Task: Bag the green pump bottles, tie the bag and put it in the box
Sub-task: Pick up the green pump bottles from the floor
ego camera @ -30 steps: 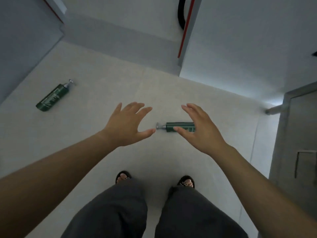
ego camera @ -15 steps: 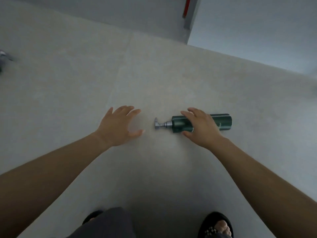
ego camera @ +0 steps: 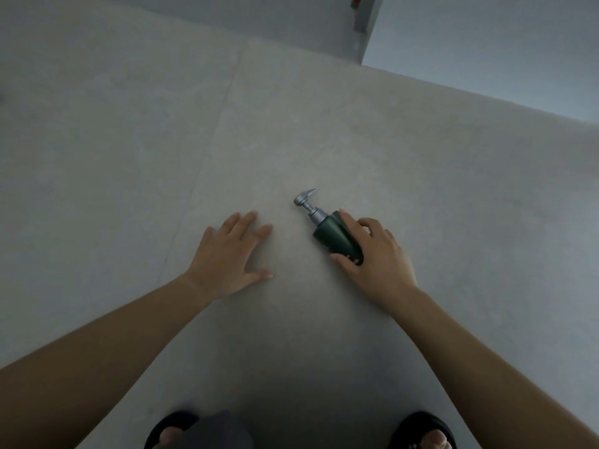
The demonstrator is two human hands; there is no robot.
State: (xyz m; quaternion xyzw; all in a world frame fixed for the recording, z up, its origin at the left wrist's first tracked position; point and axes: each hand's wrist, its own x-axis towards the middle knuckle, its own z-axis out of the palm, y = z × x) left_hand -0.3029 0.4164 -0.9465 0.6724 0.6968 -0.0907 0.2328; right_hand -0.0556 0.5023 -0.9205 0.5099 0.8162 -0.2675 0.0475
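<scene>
Grip confirmed: my right hand (ego camera: 376,254) now curls round the dark green plastic pump bottle (ego camera: 334,236), newly swung pump-end away on the pale grey floor (ego camera: 129,157), left hand (ego camera: 230,254) spread empty; bagging, I judge, comes next.

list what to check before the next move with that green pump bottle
1. Right hand grips green pump bottle: ok, fingers and thumb curled round its body.
2. Pump head clear of the fingers: ok.
3. Left hand free to help: ok, open, holds nothing.
4. Bag within reach: cannot tell, none in view.
5. Box within reach: cannot tell, none in view.
</scene>
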